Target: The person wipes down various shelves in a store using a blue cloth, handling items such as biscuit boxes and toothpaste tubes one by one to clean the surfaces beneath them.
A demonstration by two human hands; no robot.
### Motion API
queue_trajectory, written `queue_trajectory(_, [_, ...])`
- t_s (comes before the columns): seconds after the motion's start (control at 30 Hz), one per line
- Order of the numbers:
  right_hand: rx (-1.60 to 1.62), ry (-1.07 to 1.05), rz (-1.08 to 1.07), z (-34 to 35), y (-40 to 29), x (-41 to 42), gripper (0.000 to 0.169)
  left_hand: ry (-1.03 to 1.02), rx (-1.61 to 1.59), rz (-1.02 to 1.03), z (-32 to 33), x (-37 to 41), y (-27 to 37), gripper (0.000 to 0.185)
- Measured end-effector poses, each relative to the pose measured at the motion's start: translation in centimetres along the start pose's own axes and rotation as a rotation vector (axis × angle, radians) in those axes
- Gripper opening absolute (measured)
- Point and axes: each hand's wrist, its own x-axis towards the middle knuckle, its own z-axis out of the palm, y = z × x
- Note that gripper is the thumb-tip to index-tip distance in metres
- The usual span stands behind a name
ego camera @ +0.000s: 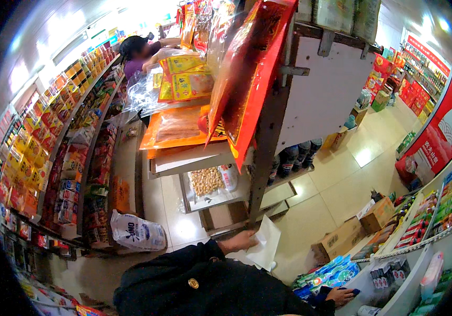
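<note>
My left hand (238, 241) grips a bent white sheet (267, 239), which looks like paper or thin card. It hangs low, beside the foot of a brown metal shelf post (267, 158). Farther right, my right hand (340, 296) is at a white shelf (384, 292), its fingers around a dark blue cloth-like thing (355, 292) that shows only in part. Blue and green plastic packs (328, 272) lie just above that hand, and small dark boxes (388, 274) stand on the shelf past it.
Red and orange snack packs (245, 75) hang from the shelf end before me. A white detergent bag (138, 231) stands on the floor at left. Cardboard boxes (344, 239) and bottle shelves (419, 225) line the right. A person in purple (133, 69) is reaching into the far shelf.
</note>
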Motion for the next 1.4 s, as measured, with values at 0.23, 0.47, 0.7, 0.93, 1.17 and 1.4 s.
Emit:
queue_trajectory(0.23, [0.063, -0.036, -0.072, -2.4, -0.5, 1.3, 0.07, -0.09, -0.036, -0.108, 0.6, 0.3, 2.5, 0.028])
queue_trajectory(0.47, [0.007, -0.017, -0.094, -1.3, -0.5, 3.0, 0.07, -0.067, -0.049, -0.153, 2.1, 3.6, 4.0, 0.026])
queue_trajectory(0.7, [0.089, 0.654, -0.233, 1.4, 0.0, 4.1, 0.059, -0.16, -0.121, -0.102, 6.4, 8.5, 7.0, 0.028])
queue_trajectory(0.93, [0.575, 0.508, -0.498, 3.7, -1.6, 5.1, 0.053, -0.166, -0.244, -0.058, 8.1, 11.4, 3.3, 0.028])
queue_trajectory(1.17, [1.011, 0.031, -0.952, 4.9, -10.3, 4.6, 0.054, -0.159, -0.08, -0.042, 7.3, 13.1, 5.6, 0.035])
queue_trajectory(1.4, [0.993, -0.517, -0.929, -1.1, -19.2, 1.5, 0.033, -0.266, -0.114, -0.131, 6.7, 16.8, 8.7, 0.031])
